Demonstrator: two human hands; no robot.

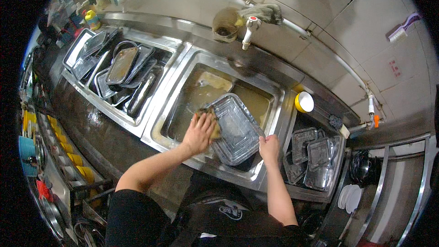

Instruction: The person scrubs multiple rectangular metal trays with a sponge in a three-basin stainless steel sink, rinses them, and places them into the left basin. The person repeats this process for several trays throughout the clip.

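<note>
A rectangular, shiny grey tray (pixel 236 128) is held at a slant over the middle sink basin (pixel 277 96), which contains murky brownish water. My right hand (pixel 269 149) grips the tray's rim at its right side, thumb on top. My left hand (pixel 202 132) presses a brownish scrubbing pad (pixel 216 130) against the tray's left edge. Much of the pad is hidden under my fingers. Behind the tray, a pale, flat object (pixel 215 81) lies in the water; its kind is unclear.
In the left basin, several metal trays (pixel 122 65) are piled. More trays (pixel 319 154) fill the right basin. A yellow bowl (pixel 304 102) sits on the ledge, a white tap (pixel 247 34) juts from the wall, and stacked plates (pixel 349 198) rest on a lower right shelf.
</note>
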